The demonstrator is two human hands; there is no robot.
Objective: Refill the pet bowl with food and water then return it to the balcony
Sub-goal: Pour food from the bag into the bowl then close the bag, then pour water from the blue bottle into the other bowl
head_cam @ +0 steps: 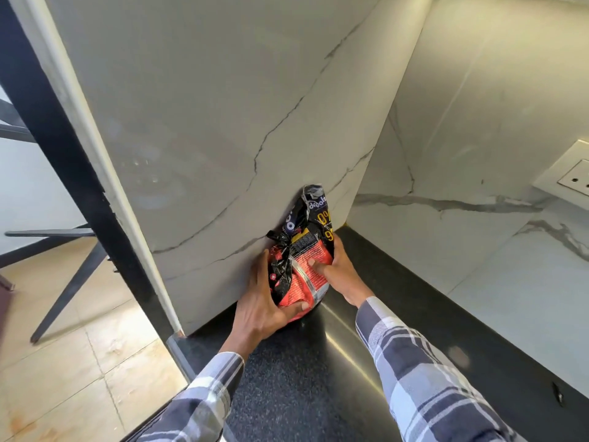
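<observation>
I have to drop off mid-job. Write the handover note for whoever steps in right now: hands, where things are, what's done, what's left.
Left hand: grips the lower left side of the pet food bag.
Right hand: grips the bag's right side, thumb across its front.
The bag stands upright on the black counter, in the corner against the marble wall panel. Its top is twisted shut.
The pet bowl is not in view, so whether food or water has gone in cannot be told from here.
Left: find the bowl, confirm it holds food and water, then return it to the balcony.
</observation>
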